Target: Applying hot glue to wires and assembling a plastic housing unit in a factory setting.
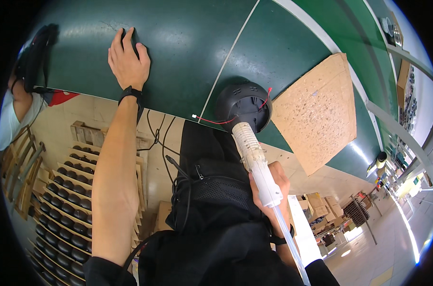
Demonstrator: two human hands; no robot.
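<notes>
My right hand (277,186) is wrapped round a white hot glue gun (259,167), with a long translucent glue stick (292,250) running out of its rear toward me. The gun's ribbed front end points at a round black plastic housing (226,105) near the table's front edge; whether its tip touches the housing is hard to make out. Red wires come from the housing, one ending in a small white connector (194,116), another in a red connector (270,89). Farther left, my left hand (129,62) lies on the green tabletop (178,52), fingers apart, holding nothing visible.
A stained cardboard sheet (316,112) lies right of the housing, over the table's edge. Another person's arm (20,97) is at far left. Below stands a rack of black round parts (68,209). Black cables (161,138) hang near my waist. Cardboard boxes (321,207) stand at right.
</notes>
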